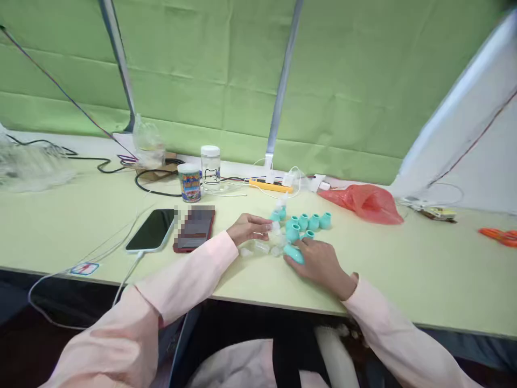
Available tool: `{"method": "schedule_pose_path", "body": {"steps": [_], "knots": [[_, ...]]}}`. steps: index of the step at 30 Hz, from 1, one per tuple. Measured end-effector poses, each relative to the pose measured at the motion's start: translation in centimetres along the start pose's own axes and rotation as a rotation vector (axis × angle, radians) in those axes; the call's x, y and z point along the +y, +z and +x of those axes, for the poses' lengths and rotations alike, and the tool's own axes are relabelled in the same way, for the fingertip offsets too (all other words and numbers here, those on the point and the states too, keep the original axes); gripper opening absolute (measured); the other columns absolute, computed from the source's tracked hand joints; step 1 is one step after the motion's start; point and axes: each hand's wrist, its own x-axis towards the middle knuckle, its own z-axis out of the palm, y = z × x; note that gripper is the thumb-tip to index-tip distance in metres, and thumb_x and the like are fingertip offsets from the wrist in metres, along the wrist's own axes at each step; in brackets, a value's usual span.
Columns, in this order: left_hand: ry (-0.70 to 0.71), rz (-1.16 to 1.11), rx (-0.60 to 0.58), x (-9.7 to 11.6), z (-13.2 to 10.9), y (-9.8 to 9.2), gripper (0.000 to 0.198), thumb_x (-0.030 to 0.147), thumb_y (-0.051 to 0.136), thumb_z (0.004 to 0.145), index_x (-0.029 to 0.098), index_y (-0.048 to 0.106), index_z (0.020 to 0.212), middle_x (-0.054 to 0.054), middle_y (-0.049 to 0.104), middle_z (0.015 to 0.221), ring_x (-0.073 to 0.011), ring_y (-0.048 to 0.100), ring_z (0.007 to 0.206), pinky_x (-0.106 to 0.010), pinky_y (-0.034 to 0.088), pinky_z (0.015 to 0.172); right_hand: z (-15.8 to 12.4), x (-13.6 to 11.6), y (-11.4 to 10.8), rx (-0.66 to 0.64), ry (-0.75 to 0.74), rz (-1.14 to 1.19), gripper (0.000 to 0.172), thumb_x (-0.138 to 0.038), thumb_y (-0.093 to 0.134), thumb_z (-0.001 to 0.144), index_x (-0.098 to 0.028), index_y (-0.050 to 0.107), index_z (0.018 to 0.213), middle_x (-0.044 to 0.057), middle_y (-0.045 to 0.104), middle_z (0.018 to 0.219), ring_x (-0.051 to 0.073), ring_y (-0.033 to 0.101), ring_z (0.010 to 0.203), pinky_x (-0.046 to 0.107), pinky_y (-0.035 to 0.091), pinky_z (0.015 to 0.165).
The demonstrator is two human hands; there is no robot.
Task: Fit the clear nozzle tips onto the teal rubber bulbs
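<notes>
Several small teal plastic parts (309,221) stand in a cluster on the pale green table (424,269), with small clear plastic pieces (262,248) lying just in front of them. My left hand (248,227) rests on the table with its fingertips pinched on a small clear piece beside the cluster. My right hand (319,262) lies palm down, fingers closed over a teal part (293,253) at its left edge. Both arms wear pale pink sleeves.
A phone (151,230) on a white cable and a dark red phone (195,229) lie left of my hands. Behind stand a printed cup (189,182), a clear jar (210,168) and a yellow power strip (270,185). A red plastic bag (365,202) and orange scissors (501,235) lie to the right.
</notes>
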Motion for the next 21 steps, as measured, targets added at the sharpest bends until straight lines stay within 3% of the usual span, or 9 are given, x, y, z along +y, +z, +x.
{"method": "schedule_pose_path", "body": {"steps": [4, 8, 10, 15, 18, 21], "knots": [[0.000, 0.017, -0.011, 0.2, -0.2, 0.0, 0.037, 0.030, 0.066, 0.058, 0.006, 0.058, 0.084, -0.005, 0.056, 0.065, -0.0082, 0.050, 0.050, -0.025, 0.041, 0.051, 0.2, 0.3, -0.5, 0.028, -0.027, 0.156, 0.025, -0.040, 0.044, 0.071, -0.019, 0.056, 0.078, 0.003, 0.059, 0.070, 0.017, 0.055, 0.064, 0.025, 0.033, 0.052], [-0.008, 0.029, -0.025, 0.2, 0.0, -0.1, 0.033, 0.033, 0.059, 0.064, 0.008, 0.054, 0.084, -0.004, 0.053, 0.061, -0.0086, 0.050, 0.050, -0.023, 0.041, 0.048, 1.9, 0.8, -1.4, 0.245, -0.054, 0.298, 0.025, -0.036, 0.044, 0.073, -0.017, 0.052, 0.086, 0.006, 0.055, 0.079, 0.018, 0.052, 0.073, 0.028, 0.038, 0.062], [-0.006, 0.023, -0.022, 0.2, 0.1, 0.0, 0.028, 0.034, 0.055, 0.068, 0.010, 0.051, 0.082, 0.000, 0.047, 0.056, -0.0069, 0.046, 0.046, -0.021, 0.039, 0.043, 3.1, 0.7, -1.3, 0.292, -0.108, 0.359, 0.024, -0.032, 0.042, 0.075, -0.015, 0.048, 0.091, 0.009, 0.050, 0.082, 0.018, 0.050, 0.073, 0.029, 0.039, 0.063], [-0.019, 0.092, -0.002, 0.0, -0.2, 0.9, 0.024, 0.042, 0.040, 0.075, 0.018, 0.037, 0.072, 0.008, 0.027, 0.047, -0.0024, 0.024, 0.032, -0.013, 0.020, 0.031, 4.7, -0.7, 0.7, 0.370, -0.224, 0.473, 0.022, -0.026, 0.040, 0.076, -0.013, 0.042, 0.094, 0.011, 0.045, 0.088, 0.018, 0.049, 0.075, 0.029, 0.041, 0.058], [0.060, 0.301, 0.102, -0.3, -0.2, 1.3, 0.029, 0.045, 0.034, 0.076, 0.018, 0.032, 0.066, 0.009, 0.022, 0.045, -0.0026, 0.018, 0.031, -0.015, 0.015, 0.032, 4.7, -1.5, 1.8, 0.409, -0.272, 0.403, 0.022, -0.027, 0.040, 0.076, -0.013, 0.041, 0.094, 0.009, 0.050, 0.083, 0.017, 0.051, 0.068, 0.027, 0.040, 0.054], [0.319, 0.633, 0.305, -0.8, 0.0, 1.2, 0.032, 0.039, 0.031, 0.078, 0.016, 0.034, 0.057, 0.006, 0.028, 0.045, -0.0046, 0.028, 0.038, -0.017, 0.023, 0.038, 4.5, -2.1, 2.5, 0.452, -0.266, 0.331, 0.023, -0.029, 0.043, 0.075, -0.014, 0.042, 0.092, 0.005, 0.054, 0.074, 0.014, 0.051, 0.056, 0.025, 0.036, 0.047]]}}
